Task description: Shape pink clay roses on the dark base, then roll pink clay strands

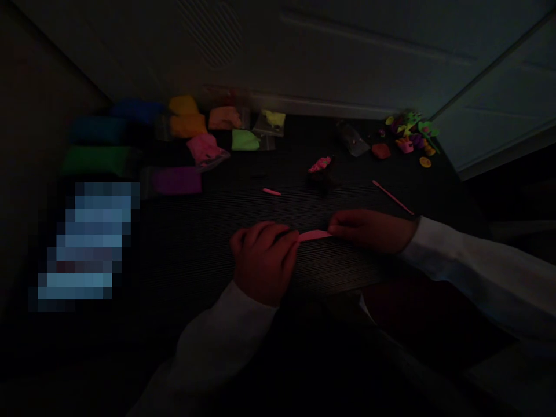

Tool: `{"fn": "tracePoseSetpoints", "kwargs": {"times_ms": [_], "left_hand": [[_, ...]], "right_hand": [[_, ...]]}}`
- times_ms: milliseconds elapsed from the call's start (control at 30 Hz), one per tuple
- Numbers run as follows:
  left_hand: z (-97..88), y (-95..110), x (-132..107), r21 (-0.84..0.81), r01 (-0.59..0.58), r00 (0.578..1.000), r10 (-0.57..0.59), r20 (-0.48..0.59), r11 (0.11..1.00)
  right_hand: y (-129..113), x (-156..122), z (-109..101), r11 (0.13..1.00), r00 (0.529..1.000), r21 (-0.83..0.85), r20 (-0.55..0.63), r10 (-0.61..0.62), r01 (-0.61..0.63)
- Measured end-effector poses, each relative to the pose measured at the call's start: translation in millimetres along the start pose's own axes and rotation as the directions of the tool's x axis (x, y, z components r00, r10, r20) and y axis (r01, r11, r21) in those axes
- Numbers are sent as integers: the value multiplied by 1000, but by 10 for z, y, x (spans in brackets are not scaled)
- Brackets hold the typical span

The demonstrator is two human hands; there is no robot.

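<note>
A flat pink strip of modelling clay (pixel 315 235) stretches between my two hands, low over the dark table. My left hand (pixel 264 263) is closed, palm down, at the strip's left end. At the other end, my right hand (pixel 369 230) pinches the clay between thumb and finger; its remaining fingers are curled. Beyond my hands lies a short pink clay roll (pixel 271 191). Right of that sits a small figure with a pink, speckled top (pixel 320 165) and a dark lower part that is hard to make out. A thin pink stick (pixel 393 197) lies near my right hand.
Bags of coloured clay, among them a purple one (pixel 178 180) and a green one (pixel 245 140), line the back left. A blurred bright screen (pixel 87 240) stands at the left. Small colourful clay pieces (pixel 412 132) cluster at the back right, by a crumpled clear bag (pixel 353 139).
</note>
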State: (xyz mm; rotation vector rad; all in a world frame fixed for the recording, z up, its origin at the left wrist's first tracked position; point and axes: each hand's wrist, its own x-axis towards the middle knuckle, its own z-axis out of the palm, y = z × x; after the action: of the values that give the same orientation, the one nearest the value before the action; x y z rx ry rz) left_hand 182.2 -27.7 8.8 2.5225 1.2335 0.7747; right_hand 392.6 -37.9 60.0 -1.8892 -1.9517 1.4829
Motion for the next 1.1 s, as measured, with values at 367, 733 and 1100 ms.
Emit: {"fn": "tracePoseSetpoints", "kwargs": {"times_ms": [367, 733, 1100], "left_hand": [[-51, -87, 8, -1, 38, 999, -38, 4, 999], [-9, -76, -20, 37, -12, 1000, 12, -7, 999], [-1, -67, -19, 66, -27, 999, 29, -32, 997]], "right_hand": [[-76, -6, -45, 992, 996, -105, -45, 71, -75], [-67, 35, -21, 983, 995, -157, -38, 90, -95], [-56, 63, -2, 970, 987, -189, -76, 143, -155]]}}
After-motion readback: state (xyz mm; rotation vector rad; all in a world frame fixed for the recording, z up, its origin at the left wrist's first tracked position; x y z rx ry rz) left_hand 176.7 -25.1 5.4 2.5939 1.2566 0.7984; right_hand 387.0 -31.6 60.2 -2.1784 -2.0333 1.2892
